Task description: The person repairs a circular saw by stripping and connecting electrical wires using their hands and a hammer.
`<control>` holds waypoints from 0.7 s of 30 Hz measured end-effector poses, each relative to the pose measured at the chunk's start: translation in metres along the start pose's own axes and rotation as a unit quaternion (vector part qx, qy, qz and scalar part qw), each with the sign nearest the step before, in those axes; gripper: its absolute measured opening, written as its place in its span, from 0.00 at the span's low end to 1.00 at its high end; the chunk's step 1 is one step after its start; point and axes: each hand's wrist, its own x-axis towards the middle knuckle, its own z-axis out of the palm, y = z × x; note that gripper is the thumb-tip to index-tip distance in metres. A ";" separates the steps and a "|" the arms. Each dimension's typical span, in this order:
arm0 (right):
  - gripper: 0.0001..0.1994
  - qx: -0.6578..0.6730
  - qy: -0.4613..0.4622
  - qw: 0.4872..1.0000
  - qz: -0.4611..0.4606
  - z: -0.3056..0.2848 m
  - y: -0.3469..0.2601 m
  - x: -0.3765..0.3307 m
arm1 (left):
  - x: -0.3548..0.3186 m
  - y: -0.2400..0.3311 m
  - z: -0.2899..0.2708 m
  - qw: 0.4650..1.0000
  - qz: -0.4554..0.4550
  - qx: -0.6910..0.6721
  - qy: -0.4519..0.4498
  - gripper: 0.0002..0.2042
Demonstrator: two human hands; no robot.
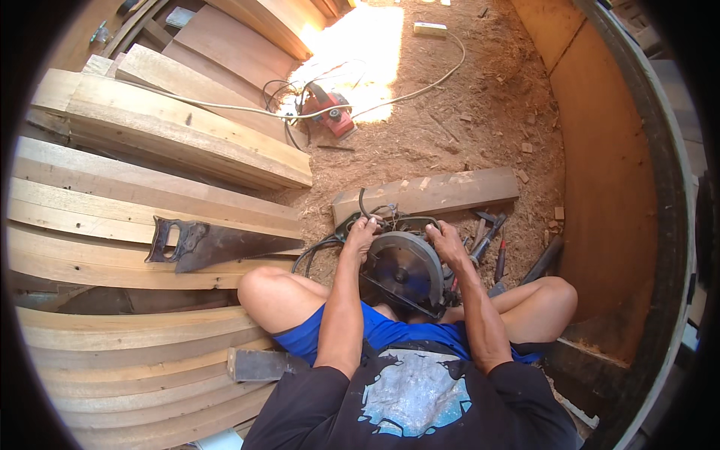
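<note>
A circular saw (406,270) rests between my bent legs, its large round blade and curved guard facing me. My left hand (361,237) is closed at the saw's far left side, beside its dark cable; the fingertips are partly hidden. On the far right side, my right hand (448,243) grips the dark green body, thumb toward the guard. Just beyond the saw lies a thick wooden beam (442,193) on the ground. Close to my right hand are several hand tools, among them a hammer-like tool (489,234) and a red-handled tool (501,260).
Stacked planks (135,330) fill the left, with a handsaw (217,244) lying on them. A red power tool (330,111) sits farther off amid cords. A white power strip (430,29) lies on the sawdust-covered ground (450,135). A wooden panel (604,172) stands along the right.
</note>
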 end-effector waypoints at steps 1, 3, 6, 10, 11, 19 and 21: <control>0.17 0.013 -0.004 1.000 0.005 0.000 -0.002 -0.001 | 0.000 0.000 -0.001 1.000 0.007 0.000 0.000 0.11; 0.16 0.028 -0.004 1.000 0.010 0.001 -0.002 -0.003 | -0.001 -0.001 0.000 1.000 0.014 0.001 -0.001 0.11; 0.17 0.053 0.007 0.999 0.000 0.003 0.000 -0.004 | 0.001 -0.008 0.000 0.999 0.030 -0.035 -0.008 0.10; 0.17 0.055 0.001 0.998 -0.023 0.008 -0.003 -0.007 | 0.006 -0.022 -0.013 0.997 0.070 -0.025 0.005 0.11; 0.17 0.076 0.000 0.997 -0.030 0.009 -0.003 -0.008 | 0.005 -0.025 -0.013 0.996 0.082 -0.029 0.013 0.12; 0.21 0.059 0.047 0.996 -0.040 0.006 -0.009 -0.024 | -0.025 -0.013 0.007 0.991 0.129 0.008 0.045 0.12; 0.21 0.057 0.054 0.995 -0.067 0.008 -0.016 -0.031 | -0.028 -0.015 0.004 0.988 0.148 0.003 0.051 0.13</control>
